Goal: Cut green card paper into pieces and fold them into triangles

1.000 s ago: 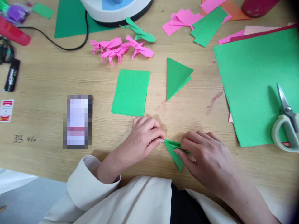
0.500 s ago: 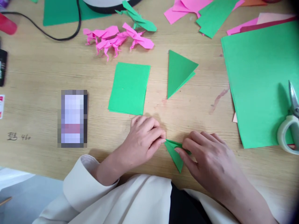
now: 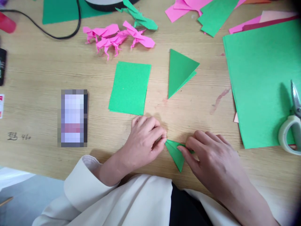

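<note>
Between my hands, low over the table's near side, is a piece of folded green paper (image 3: 176, 156), with one point hanging toward me. My left hand (image 3: 146, 138) pinches its left tip between thumb and fingers. At the other end my right hand (image 3: 208, 155) is closed on the paper, thumb lying on the upper fold; part of the sheet is hidden under these fingers. Just beyond my left hand lies a stack of green paper squares (image 3: 130, 88). A green paper triangle (image 3: 181, 73), folded in layers, rests farther off to the right of the stack.
Pink origami animals (image 3: 117, 39) and a green one (image 3: 138, 17) stand at the back. Large green sheets (image 3: 263, 88) cover the right, with scissors (image 3: 293, 122) on top. A blurred phone (image 3: 73, 117) lies left. A black cable (image 3: 78, 22) curves behind it.
My right thumb and fingers have shifted slightly along the upper fold, which now lies flatter. My left hand keeps its pinch. The whole view has moved slightly.
</note>
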### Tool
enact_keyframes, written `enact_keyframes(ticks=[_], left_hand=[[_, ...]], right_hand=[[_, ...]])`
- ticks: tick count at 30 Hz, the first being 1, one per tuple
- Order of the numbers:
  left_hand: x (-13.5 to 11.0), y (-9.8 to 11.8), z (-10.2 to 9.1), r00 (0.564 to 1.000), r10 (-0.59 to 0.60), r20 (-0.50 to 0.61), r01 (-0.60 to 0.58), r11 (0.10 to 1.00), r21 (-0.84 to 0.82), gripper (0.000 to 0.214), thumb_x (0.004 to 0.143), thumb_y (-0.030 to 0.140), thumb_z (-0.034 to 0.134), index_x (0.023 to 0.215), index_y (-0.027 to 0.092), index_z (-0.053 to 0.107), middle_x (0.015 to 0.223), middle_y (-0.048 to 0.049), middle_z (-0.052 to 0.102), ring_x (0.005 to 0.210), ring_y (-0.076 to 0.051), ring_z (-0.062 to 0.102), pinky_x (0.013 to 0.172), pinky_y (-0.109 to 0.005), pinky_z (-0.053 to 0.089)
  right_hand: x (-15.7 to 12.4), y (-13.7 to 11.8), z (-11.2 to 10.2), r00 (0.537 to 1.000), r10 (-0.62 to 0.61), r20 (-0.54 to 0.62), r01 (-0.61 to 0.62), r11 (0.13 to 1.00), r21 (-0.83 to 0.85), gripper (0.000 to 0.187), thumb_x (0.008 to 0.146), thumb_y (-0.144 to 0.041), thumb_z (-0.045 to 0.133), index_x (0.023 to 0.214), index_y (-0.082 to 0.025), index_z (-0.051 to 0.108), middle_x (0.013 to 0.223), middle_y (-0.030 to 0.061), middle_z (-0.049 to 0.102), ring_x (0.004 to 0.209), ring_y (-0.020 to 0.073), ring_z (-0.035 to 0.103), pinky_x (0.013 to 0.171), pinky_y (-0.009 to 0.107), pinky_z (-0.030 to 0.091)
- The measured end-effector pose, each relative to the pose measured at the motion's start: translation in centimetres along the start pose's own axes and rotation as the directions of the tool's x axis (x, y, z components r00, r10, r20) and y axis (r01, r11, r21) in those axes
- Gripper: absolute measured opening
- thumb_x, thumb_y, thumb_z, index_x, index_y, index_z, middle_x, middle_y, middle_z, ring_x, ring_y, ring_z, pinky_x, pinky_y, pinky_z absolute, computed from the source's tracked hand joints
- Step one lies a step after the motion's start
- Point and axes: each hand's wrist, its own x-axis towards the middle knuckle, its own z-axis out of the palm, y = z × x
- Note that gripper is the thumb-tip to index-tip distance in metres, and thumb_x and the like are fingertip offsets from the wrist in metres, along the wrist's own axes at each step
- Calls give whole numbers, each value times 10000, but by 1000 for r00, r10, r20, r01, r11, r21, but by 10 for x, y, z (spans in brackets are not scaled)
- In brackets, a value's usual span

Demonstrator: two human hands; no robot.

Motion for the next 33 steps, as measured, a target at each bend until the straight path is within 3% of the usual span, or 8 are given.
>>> enact_keyframes(ticks=[6, 12, 23, 27, 31, 33], left_hand=[[0, -1, 1, 1000, 6, -9, -5, 1000, 18, 86, 893, 212, 552, 817, 206, 593, 889, -30, 588, 881, -208, 499, 847, -412, 324], [-2, -3, 2, 1000, 21, 5, -21, 999, 40, 260, 878, 466, 641, 864, 210, 594, 921, -41, 588, 912, -230, 486, 853, -423, 311], [0, -4, 1, 999, 20, 29, -21, 999, 38, 300, 861, 508, 657, 881, 213, 603, 950, -49, 608, 928, -235, 489, 866, -419, 307], [-8, -7, 3, 998, 42, -40, -41, 999, 14, 256, 876, 453, 659, 947, 210, 617, 984, -54, 627, 955, -225, 520, 905, -416, 341], [-27, -2, 5, 979, 110, -171, -95, 991, 91, 124, 926, 272, 609, 1032, 220, 648, 1003, -44, 672, 971, -201, 548, 1009, -431, 348], [-38, 3, 7, 969, 158, -191, -129, 979, 156, 205, 927, 190, 592, 1121, 224, 650, 1046, -39, 701, 1010, -202, 553, 1042, -438, 331]], right_hand=[[0, 0, 1, 1000, 2, 0, -2, 1000, -12, 314, 956, -325, 534, 662, -216, 526, 698, 23, 545, 712, 210, 523, 688, 353, 295], [0, 1, 1, 1000, -8, 2, 8, 1000, -17, 307, 958, -332, 537, 674, -216, 532, 703, 23, 545, 714, 209, 517, 695, 352, 301], [1, 4, 4, 1000, -4, -14, 3, 998, -59, 306, 954, -335, 549, 675, -208, 561, 725, 34, 564, 713, 199, 501, 691, 334, 302], [2, 5, 4, 1000, -10, -28, 8, 998, -57, 295, 944, -337, 568, 682, -203, 581, 730, 34, 578, 707, 195, 507, 681, 327, 296], [2, 4, 5, 1000, -4, -29, 2, 997, -72, 269, 930, -335, 599, 697, -201, 597, 750, 32, 593, 722, 197, 526, 687, 326, 299], [2, 4, 5, 999, -3, -38, 0, 997, -79, 269, 931, -334, 596, 699, -198, 601, 756, 34, 601, 719, 193, 524, 686, 326, 298]])
